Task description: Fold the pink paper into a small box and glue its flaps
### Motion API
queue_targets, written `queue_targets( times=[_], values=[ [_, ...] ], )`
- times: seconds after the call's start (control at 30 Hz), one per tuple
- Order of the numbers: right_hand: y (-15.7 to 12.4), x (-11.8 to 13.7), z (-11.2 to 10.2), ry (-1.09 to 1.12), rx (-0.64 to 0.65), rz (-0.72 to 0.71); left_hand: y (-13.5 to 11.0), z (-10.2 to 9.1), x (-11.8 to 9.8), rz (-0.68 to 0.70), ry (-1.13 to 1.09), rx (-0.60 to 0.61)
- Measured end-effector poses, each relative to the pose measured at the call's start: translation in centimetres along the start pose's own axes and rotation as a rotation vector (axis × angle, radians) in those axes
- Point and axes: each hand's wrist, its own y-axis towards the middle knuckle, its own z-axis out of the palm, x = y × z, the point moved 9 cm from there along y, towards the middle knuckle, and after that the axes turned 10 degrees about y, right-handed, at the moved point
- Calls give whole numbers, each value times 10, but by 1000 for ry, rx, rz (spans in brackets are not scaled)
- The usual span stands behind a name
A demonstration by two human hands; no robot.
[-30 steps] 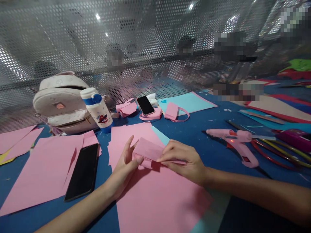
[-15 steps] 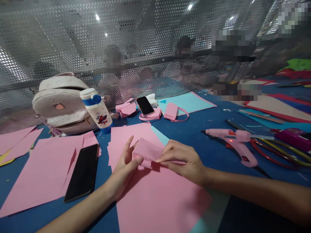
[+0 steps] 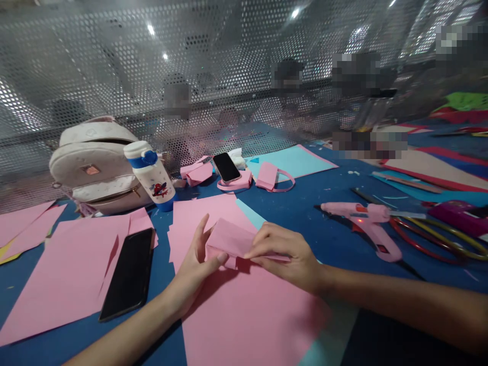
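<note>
A folded piece of pink paper (image 3: 232, 237) is held between both hands, above a stack of pink sheets (image 3: 244, 310). My left hand (image 3: 196, 264) grips its left end, the thumb along the near edge and the fingers mostly behind it. With thumb and fingers pinched, my right hand (image 3: 290, 254) holds the lower right edge. A small flap hangs below the fold near the left thumb. Light blue paper (image 3: 249, 212) shows from under the pink stack.
Left lie a black phone (image 3: 129, 274) and pink sheets (image 3: 72, 269); behind are a white backpack (image 3: 95, 162) and a bottle (image 3: 154, 178). Small pink paper bags (image 3: 267, 175) and another phone (image 3: 226, 167) sit ahead. A pink glue gun (image 3: 366, 221) with its light on lies right, beside scissors (image 3: 427, 241).
My left thumb has shifted slightly right and down along the paper's near edge. The right hand keeps its pinch, and the view has moved a little.
</note>
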Motion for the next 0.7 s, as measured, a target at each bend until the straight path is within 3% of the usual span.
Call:
queue_targets(
  times=[0.7],
  values=[
    [0,-4,4,-3,58,12,1,-6,3,26,36,-35]
  ],
)
